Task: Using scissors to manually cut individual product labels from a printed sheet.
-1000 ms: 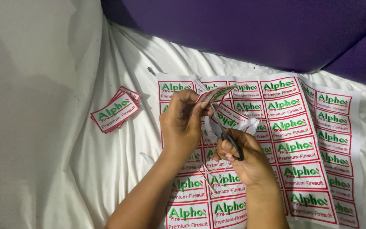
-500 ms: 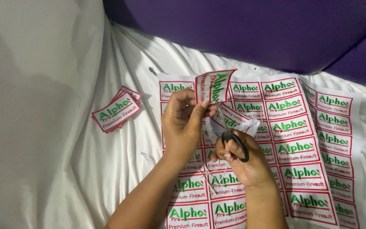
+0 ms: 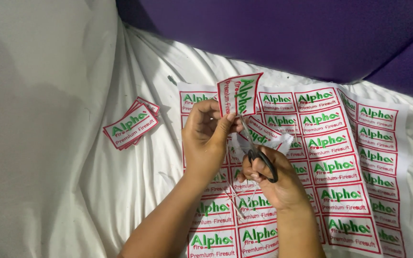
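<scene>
A single embroidered label point(image 3: 239, 93), white with a red border and green lettering, is pinched upright between the thumb and fingers of the left hand point(image 3: 210, 136). It is held tilted on end, above the sheet, so that its lower edge is presented to the blades. The left hand is thus closed narrowly on the label.

A pair of black-handled scissors point(image 3: 256, 152) is gripped in the right hand point(image 3: 274, 180), the fingers threaded through the loops and the blades pointed up and to the far left toward the label's lower edge. Whether the blades are parted or closed cannot be told, since they are thin and partly hidden behind the fingers. Loose white backing scraps point(image 3: 279, 141) hang just beside the blades, probably trimmed or part-trimmed waste.

Under both hands a large uncut sheet of labels point(image 3: 354, 157) is spread flat, its rows running from near to far on the right, so that the next piece can be reached without shifting. Well apart on the left, a small stack of cut labels point(image 3: 131, 127) is laid askew, kept clear of the cutting and of the scraps.

Everything rests on a rumpled white cloth point(image 3: 48, 143), seemingly a bed sheet. At the far edge a dark purple surface point(image 3: 273, 33) is seen.
</scene>
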